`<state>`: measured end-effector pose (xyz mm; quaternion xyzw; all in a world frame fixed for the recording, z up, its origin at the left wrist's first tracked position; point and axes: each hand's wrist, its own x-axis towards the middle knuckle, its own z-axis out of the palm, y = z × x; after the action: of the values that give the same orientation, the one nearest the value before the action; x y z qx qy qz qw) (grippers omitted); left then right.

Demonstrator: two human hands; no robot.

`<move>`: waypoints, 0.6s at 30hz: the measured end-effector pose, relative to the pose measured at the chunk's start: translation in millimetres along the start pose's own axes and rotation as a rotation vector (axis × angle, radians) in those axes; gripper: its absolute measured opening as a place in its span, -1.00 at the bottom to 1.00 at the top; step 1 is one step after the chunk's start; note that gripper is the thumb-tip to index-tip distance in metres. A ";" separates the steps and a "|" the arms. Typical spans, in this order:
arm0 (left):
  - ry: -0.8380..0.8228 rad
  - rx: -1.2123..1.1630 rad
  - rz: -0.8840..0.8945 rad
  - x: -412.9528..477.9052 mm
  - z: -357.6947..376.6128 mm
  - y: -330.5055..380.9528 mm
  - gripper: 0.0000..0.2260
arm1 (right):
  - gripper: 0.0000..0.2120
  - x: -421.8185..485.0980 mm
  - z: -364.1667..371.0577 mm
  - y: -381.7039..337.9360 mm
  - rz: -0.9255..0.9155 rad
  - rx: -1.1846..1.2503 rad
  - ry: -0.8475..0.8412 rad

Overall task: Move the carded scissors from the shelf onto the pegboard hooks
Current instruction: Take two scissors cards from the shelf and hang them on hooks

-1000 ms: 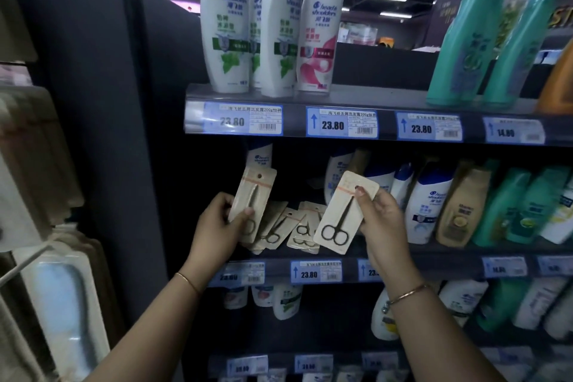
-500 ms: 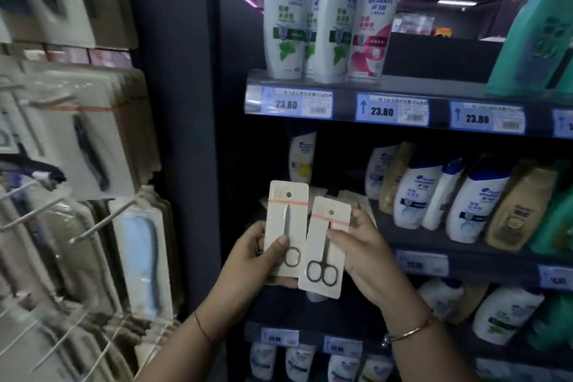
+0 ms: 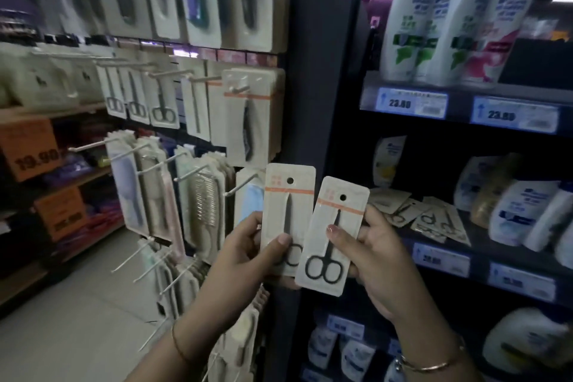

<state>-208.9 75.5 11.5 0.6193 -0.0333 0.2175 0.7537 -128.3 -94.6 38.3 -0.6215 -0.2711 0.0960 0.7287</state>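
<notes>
A: What do the hands have?

B: One flat card each. The left hand (image 3: 245, 254) pinches an upright scissors card (image 3: 286, 214), thumb across its lower face, fingers behind. The right hand (image 3: 376, 260) grips a second scissors card (image 3: 333, 236), tilted a little to the right, thumb on its front and fingers curled round the right edge. The two cards overlap slightly near the bottom.

A: What are the cards like?

B: Pale matte cardboard, rounded corners, an orange band across the upper part and a round punched hole near the top. Each carries slim dark metal scissors, tips up, loop handles down.

A: And where do they sit?

B: In the air before the dark upright panel (image 3: 316, 108), between the pegboard hooks (image 3: 240, 186) to the left and the shelf (image 3: 465, 245) to the right.

A: Anything left on the shelf?

B: A loose heap of more cards (image 3: 418, 214) lying flat and askew, beside glossy white shampoo bottles (image 3: 521, 214).

A: The hooks?

B: Thin pale metal rods jutting out. Some are bare. In the upper row, hung scissors cards (image 3: 162, 105) already dangle next to other blister-packed tools, which are blurred.
</notes>
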 end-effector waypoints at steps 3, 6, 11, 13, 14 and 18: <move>0.025 -0.001 0.025 -1.4 -32.2 11.6 -0.83 | -0.74 7.8 32.7 0.7 -0.031 -0.052 -0.021; 0.032 0.014 0.055 0.9 -70.1 24.9 -0.80 | -0.78 19.2 72.1 2.1 -0.071 -0.044 -0.049; 0.071 0.080 0.076 15.3 -148.7 49.9 -0.78 | -0.72 44.3 150.2 11.4 -0.141 0.009 0.009; 0.056 0.107 0.098 24.9 -180.5 60.6 -0.79 | -0.74 56.0 179.9 15.7 -0.175 0.019 0.031; 0.047 0.125 0.115 30.4 -195.9 65.9 -0.83 | -0.75 62.1 193.9 17.4 -0.186 0.011 0.044; 0.018 0.134 0.177 56.5 -251.2 87.0 -0.79 | -0.76 87.7 240.8 17.2 -0.245 -0.045 0.098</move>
<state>-245.0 341.9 51.6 0.6611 -0.0664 0.2907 0.6885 -175.6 156.4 65.3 -0.6039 -0.3111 -0.0306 0.7332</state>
